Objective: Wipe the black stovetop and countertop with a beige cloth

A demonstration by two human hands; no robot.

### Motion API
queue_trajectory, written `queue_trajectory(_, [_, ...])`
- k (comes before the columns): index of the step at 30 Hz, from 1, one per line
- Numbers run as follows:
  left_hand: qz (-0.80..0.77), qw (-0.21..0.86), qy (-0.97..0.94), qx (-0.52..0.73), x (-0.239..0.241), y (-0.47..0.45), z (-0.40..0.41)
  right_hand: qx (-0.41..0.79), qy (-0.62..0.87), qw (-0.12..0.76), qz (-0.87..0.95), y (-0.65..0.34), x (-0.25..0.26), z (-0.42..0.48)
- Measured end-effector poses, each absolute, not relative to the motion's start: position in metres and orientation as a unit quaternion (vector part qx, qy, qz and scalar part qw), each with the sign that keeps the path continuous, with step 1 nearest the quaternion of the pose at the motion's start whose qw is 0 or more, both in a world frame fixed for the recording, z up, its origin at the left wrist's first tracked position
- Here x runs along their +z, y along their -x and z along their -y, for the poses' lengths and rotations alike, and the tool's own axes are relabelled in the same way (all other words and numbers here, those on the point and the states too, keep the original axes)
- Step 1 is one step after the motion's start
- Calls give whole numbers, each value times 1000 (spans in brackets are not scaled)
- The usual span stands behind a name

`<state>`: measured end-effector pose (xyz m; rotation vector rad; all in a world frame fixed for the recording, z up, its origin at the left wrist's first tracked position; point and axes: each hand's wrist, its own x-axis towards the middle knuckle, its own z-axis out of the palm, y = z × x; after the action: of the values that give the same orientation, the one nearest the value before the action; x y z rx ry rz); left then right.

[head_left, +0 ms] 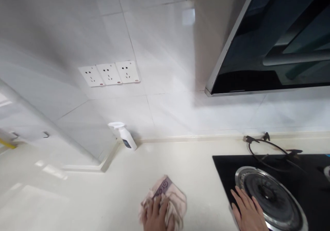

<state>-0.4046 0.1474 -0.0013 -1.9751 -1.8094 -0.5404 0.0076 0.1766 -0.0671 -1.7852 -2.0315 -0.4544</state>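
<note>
My left hand (155,215) presses down on a crumpled pale pink cloth (177,198) on the white counter, its fingers bent into the folds. A grey-purple band with partly covered lettering runs across the cloth's far side. To the right, my right hand (249,210) rests with fingers spread at the left edge of the black gas stove (224,169), holding nothing. Its fingertips lie by the silver rim of the round burner (268,193). Both wrists run out of the bottom of the view.
A white spray bottle (127,138) stands against the tiled wall at the back. Black cables (270,143) lie across the stove's rear edge. Above hangs a dark range hood (257,69). Three wall sockets (108,73) are at upper left, and a wall corner (101,167) juts out.
</note>
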Motion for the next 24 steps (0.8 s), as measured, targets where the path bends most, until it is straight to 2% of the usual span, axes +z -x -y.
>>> queue_trajectory(6, [689, 140, 686, -188, 32, 382, -256, -158, 647, 196, 719, 3, -54, -174])
queue_trajectory(13, [701, 93, 674, -213, 36, 310, -348, -99, 682, 157, 708, 11, -44, -174])
queue_trajectory(18, [642, 80, 730, -219, 31, 243, -351, -110, 683, 157, 705, 13, -41, -175])
queue_trajectory(24, [538, 34, 804, -251, 10, 197, -281, -105, 684, 160, 704, 12, -40, -176])
